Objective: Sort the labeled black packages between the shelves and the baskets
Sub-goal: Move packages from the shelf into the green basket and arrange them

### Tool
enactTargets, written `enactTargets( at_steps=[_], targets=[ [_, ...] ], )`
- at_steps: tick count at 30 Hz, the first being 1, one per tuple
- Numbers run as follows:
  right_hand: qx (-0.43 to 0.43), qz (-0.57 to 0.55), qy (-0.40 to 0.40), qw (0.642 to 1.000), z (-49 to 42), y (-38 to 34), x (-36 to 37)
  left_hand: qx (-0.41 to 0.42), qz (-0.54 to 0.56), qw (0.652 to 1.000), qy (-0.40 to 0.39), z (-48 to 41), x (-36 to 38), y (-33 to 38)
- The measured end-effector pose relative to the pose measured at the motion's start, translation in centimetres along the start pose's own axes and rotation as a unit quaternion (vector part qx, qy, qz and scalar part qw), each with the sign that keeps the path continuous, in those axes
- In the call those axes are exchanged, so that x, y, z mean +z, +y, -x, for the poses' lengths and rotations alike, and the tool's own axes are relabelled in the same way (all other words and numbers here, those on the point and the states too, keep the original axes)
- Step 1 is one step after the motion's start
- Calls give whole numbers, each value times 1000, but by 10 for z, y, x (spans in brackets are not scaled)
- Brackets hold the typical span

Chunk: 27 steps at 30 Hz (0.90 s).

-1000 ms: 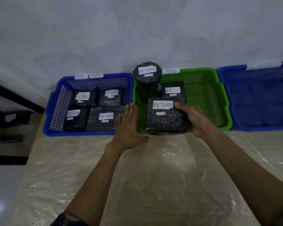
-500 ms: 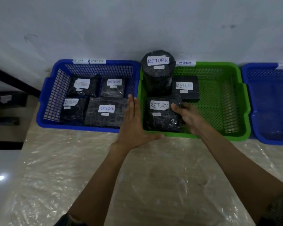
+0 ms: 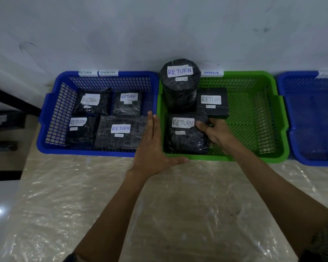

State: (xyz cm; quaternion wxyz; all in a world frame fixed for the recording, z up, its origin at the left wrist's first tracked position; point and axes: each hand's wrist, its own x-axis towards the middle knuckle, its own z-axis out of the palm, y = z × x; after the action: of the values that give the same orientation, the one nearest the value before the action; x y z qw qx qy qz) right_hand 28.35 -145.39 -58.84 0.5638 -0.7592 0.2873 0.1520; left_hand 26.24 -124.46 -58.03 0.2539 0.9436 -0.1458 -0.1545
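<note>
Green plastic mesh forms the middle basket, and both your hands are at its front left corner. Your right hand reaches inside it and grips the front package. The fingers are curled round the package's right edge, and the thumb lies on top just beside its white RETURN label. That package lies flat on the basket floor, against the front wall and close to the left wall.

Your left hand is flat and holds nothing. Its fingers are straight and pressed together, pointing away from you over the spot where the green basket meets the left blue basket. The thumb is spread wide to the right along the green front rim. You cannot tell whether the palm presses on the rims or only hovers over them.

Behind the gripped package, the cylinder package stands upright in the back left corner. A flat box lies just to its right, and both are marked RETURN. The left blue basket holds four packages lying flat in two rows. The right blue basket sits just beside the green one. All three baskets rest on a table under a crinkled clear plastic sheet.
</note>
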Motion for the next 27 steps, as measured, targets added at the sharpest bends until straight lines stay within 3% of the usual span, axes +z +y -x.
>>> enactTargets(
  at_steps=[6,19,27],
  targets=[
    [39,-8,-4,999,1,7,1,0,-1,1000,-1,0,-1,0],
    [-23,177,44,983,2,7,14,-3,-5,1000,-3,0,-2,2],
    [-48,82,-23,995,12,13,4,-5,-2,1000,-7,2,-4,3]
  ],
)
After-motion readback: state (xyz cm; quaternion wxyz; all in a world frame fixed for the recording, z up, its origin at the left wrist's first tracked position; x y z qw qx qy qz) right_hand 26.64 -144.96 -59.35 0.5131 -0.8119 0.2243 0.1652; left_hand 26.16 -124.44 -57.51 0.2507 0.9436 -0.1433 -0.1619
